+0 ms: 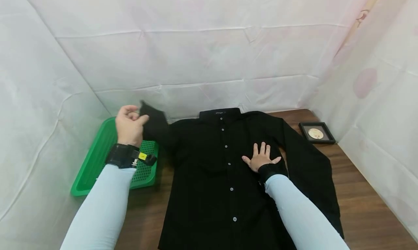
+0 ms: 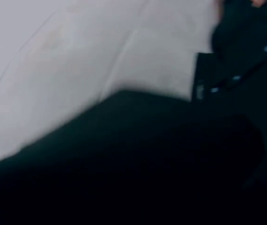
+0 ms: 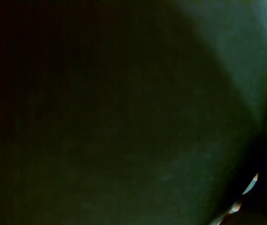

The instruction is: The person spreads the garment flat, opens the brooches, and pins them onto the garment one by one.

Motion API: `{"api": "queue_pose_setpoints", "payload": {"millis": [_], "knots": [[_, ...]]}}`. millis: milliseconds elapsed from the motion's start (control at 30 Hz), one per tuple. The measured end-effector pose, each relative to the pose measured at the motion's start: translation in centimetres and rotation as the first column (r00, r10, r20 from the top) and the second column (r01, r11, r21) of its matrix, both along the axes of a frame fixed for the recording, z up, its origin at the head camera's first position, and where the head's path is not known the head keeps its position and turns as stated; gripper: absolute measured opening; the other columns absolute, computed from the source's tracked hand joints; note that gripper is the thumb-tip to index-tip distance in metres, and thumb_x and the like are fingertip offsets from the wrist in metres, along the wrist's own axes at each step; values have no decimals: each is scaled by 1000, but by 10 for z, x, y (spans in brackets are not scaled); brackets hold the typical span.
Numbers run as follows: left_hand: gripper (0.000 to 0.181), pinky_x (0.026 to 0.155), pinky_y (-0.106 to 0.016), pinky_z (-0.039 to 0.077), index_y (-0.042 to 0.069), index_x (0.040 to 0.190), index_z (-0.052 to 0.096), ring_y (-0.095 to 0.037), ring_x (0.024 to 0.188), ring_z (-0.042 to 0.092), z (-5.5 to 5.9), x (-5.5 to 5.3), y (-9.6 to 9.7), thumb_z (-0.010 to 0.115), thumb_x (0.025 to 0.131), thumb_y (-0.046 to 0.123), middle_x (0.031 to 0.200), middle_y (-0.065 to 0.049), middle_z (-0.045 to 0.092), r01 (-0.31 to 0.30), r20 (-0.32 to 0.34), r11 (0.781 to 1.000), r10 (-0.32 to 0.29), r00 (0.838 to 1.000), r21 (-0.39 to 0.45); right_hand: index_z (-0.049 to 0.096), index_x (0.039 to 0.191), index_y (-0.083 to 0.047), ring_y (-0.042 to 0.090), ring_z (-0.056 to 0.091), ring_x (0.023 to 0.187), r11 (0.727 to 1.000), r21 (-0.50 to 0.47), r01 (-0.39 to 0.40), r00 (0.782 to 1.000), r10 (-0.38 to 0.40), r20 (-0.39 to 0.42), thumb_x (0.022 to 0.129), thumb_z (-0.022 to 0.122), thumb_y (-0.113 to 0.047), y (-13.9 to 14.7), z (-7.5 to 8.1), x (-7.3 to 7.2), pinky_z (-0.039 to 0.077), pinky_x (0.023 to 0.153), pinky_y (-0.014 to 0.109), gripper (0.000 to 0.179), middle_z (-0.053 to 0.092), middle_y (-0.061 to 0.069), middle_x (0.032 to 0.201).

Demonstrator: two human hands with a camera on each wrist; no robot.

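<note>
Black shirt [image 1: 202, 163] lies front up on wooden table [image 1: 143, 217]. Left hand [image 1: 129, 126] pinches the shirt's lifted sleeve [image 1: 155, 123] near green basket [image 1: 145, 183]. Right hand [image 1: 260, 158] rests on the shirt's chest, fingers spread.

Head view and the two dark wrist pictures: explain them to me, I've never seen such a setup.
There is no machine here, just a person working with bare hands. The bright picture comes from a camera on the head, looking forward and down. The other two come from cameras on the wrists: the left one shows blurred dark cloth and part of a collar, the right one almost only dark cloth.

On the brown table lies a black buttoned shirt, with a green basket at the left and a framed round disc at the far right.

The left hand holds up one black sleeve by its end. The right hand rests on the shirt front, fingers spread.
</note>
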State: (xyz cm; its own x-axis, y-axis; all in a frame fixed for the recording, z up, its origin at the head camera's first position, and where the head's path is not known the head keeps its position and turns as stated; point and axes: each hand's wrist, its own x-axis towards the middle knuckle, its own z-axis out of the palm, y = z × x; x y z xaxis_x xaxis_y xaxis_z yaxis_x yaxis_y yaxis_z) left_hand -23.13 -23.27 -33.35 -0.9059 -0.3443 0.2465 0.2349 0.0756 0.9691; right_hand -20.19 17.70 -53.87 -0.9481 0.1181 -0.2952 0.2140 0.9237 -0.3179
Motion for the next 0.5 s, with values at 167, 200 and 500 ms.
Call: {"api": "queue_pose_setpoints", "payload": {"millis": [167,200,500], "knots": [[46,73,-32,45,6,123,53,-20,85,49,-24,9,36,68,81,-6,97,-10,49,295,10,805,-338,941,-514,2,155,-9,40,-16,142,1000,5,6,1000,-6,-15,94,37,-65,1,-7,0,-5,92,81,90,-12,22,157],[49,78,-35,47,6,126,52,-23,91,52,-31,10,43,69,81,-5,102,-12,52,337,33,737,-394,918,-585,2,155,-9,40,-16,142,1000,5,10,1000,-10,-15,94,37,-65,2,-7,0,-5,92,81,90,-12,22,157],[57,88,-42,50,13,136,49,-27,108,59,-98,46,75,71,84,2,118,-11,62,546,370,373,-448,814,-750,0,155,-9,40,-18,142,1000,-11,-1,1000,1,0,94,36,-65,3,-5,-2,-6,93,81,90,-15,21,157]]}}
